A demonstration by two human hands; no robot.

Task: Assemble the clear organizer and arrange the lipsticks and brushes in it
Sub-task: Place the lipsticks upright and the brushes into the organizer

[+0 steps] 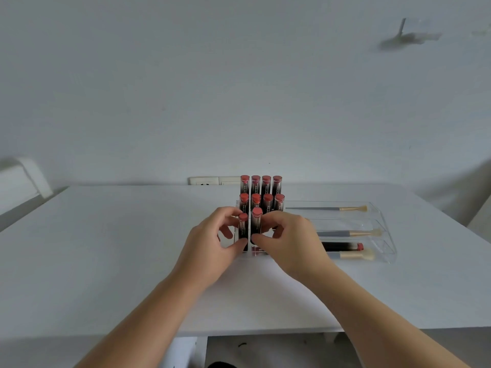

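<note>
On my feed the clear acrylic organizer [382, 224] sits near the middle of the white bench [106, 261], close to the far edge. Its left part is a stepped rack holding upright black lipsticks with coral-red tops: four in the back row [261, 185], four in the middle row [261, 201], and two in the front row.

My left hand [212, 251] has its fingers [240, 245] pinched around the front-left lipstick [243, 228], thumb low on the tube and the other fingers behind it. My right hand [285, 241] grips the front-right lipstick [256, 223] the same way, thumb pressed near its base, fingers curled round the far side. The two hands nearly touch at the thumbs.

To the right, the organizer's long trays each hold a grey-handled makeup brush with pale bristles: one in the far tray [328, 208], one in the middle tray [348, 233], one in the near tray [350, 254]. A further lipstick lying flat [342, 246] rests in the near tray just behind that brush.
</note>
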